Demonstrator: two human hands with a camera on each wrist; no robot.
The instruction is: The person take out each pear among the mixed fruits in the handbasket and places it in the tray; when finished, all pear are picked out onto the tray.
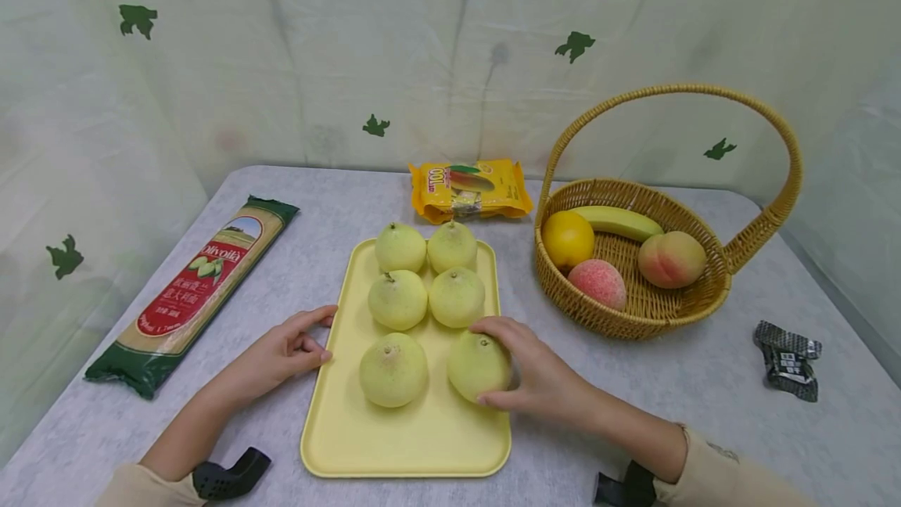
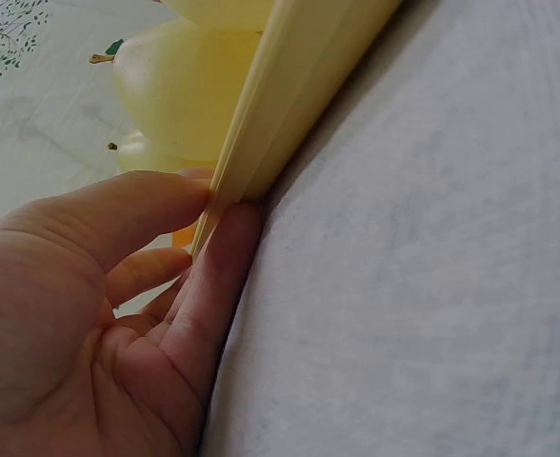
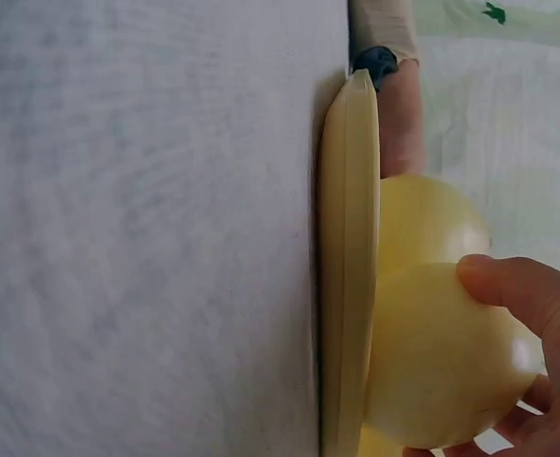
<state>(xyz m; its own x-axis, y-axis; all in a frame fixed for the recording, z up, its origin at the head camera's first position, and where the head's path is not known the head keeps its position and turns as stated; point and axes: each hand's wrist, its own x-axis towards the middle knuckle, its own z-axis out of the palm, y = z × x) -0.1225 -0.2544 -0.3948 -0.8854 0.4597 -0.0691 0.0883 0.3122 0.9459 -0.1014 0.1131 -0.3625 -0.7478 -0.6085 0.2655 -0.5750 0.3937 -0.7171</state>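
Observation:
On the yellow tray (image 1: 450, 444) sit several round yellow-green pears, paired in rows. My right hand (image 1: 538, 370) grips the front right pear (image 1: 479, 366) from its right side, thumb near me and fingers on the far side. In the right wrist view that pear (image 3: 451, 362) is right at the tray's surface. The front left pear (image 1: 393, 370) lies beside it with a gap between. My left hand (image 1: 285, 354) pinches the tray's left rim; in the left wrist view the thumb lies over the rim (image 2: 261, 124) and a finger is beneath it.
Right of the tray stands a wicker basket (image 1: 637, 327) with a tall handle, holding a banana, an orange and two peaches. A yellow mango-print packet (image 1: 468, 188) lies behind the tray. A pasta bag (image 1: 197, 288) is at left, small black packets (image 1: 788, 358) at far right.

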